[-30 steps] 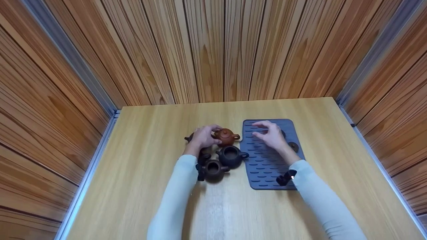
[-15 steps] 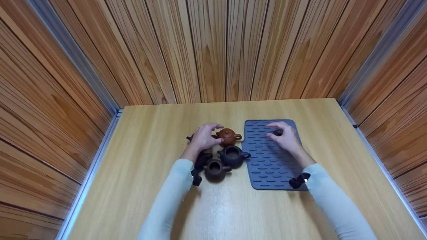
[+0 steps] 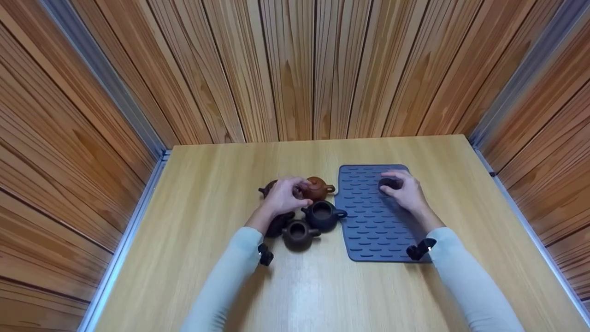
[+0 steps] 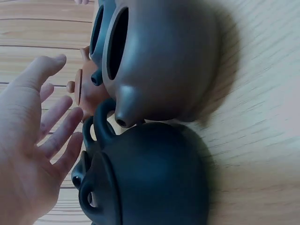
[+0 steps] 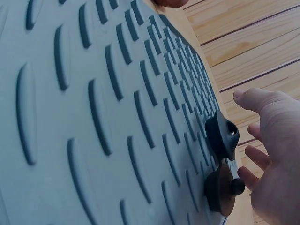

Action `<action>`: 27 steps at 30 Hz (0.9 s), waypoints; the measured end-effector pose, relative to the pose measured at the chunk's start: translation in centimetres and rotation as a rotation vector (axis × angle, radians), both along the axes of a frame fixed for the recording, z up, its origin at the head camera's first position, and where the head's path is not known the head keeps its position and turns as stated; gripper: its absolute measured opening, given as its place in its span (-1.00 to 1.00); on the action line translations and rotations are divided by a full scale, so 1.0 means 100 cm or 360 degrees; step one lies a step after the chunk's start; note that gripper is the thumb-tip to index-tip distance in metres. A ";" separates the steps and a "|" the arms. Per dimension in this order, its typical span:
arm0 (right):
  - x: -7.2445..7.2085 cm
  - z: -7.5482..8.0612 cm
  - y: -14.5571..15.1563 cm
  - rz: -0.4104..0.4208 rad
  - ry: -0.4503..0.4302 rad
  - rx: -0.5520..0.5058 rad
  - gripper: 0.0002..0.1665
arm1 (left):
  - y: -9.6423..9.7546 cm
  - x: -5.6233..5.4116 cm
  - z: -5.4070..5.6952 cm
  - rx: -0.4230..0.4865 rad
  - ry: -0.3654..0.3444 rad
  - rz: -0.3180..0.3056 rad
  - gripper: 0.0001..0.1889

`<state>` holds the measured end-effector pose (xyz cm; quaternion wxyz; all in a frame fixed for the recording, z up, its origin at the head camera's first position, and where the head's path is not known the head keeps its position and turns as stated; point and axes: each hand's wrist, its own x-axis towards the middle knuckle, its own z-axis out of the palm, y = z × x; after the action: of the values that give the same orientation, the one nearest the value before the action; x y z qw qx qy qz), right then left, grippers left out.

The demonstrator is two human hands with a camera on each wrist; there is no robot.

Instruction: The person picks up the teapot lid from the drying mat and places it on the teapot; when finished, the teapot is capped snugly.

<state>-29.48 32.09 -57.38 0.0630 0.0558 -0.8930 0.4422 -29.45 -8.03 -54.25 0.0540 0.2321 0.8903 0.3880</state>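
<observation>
Head view, near to far.

Table (image 3: 304,295): pale wood, with two pale sleeves (image 3: 226,279) reaching in over its near part.

Brown teapot (image 3: 297,241): nearest of the group left of centre; lidless, upright, spout to the left.

Black teapot (image 3: 277,226): just left of and beyond the brown one; loop-knobbed lid seated, as the left wrist view shows.

Blue-black teapot (image 3: 324,225): to the right and farther; lidless, handle reaching over the mat's left edge.

Left hand (image 3: 282,196): fingers loosely spread above the group, holding nothing; contact with the reddish pot cannot be told. It has drawn slightly nearer, uncovering more of the far-left pot.

Right hand (image 3: 408,191): thumb and fingers wide apart beside the lids, gripping nothing. It has shifted right across the mat, so that a dark lid shows in its gap.

Grey mat (image 3: 378,235): ribbed, right of the teapots. Toward its far right, as the right wrist view shows, a loop-knobbed lid (image 5: 221,136) and a ball-knobbed lid (image 5: 220,190) rest close together; neither appears lifted. Reading of the shift: the hand now stands at the lids, equal in number to the lidless pots.

Reddish-brown teapot (image 3: 319,189): far side, lidded.

Dark teapot (image 3: 269,188): far left, partly hidden.

Plank wall (image 3: 295,83): behind.
</observation>
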 end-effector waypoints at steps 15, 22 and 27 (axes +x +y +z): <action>-0.001 -0.008 0.013 -0.0022 -0.0169 -0.0035 -0.45 | 0.001 0.007 -0.008 -0.0027 -0.0097 -0.0148 -0.41; -0.001 -0.012 0.010 -0.0042 -0.0111 0.0005 -0.49 | 0.001 -0.006 -0.037 -0.0124 -0.0085 -0.0245 -0.40; -0.002 -0.013 0.010 -0.0053 -0.0068 -0.0005 -0.55 | -0.001 -0.025 -0.068 -0.0177 -0.0079 -0.0277 -0.38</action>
<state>-29.70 33.09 -58.66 0.0512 0.0313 -0.8942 0.4436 -31.99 -8.14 -61.01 0.1223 0.2957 0.8853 0.3375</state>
